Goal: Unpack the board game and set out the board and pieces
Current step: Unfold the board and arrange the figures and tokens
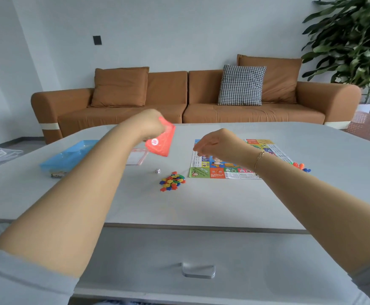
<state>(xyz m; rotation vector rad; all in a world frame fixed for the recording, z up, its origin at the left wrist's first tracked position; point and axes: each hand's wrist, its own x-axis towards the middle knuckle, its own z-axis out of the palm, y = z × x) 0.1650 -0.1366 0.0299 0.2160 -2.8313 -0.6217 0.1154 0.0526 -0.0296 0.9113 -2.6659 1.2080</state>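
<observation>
Overhead, translucent red pouch, white-stickered.

Flat colourful board, heaped tokens beside, seemingly empty red pouch aloft.

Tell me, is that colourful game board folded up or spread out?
Spread out. The game board lies flat on the table, its coloured squares facing up. The right hand hovering above hides part of it.
</observation>
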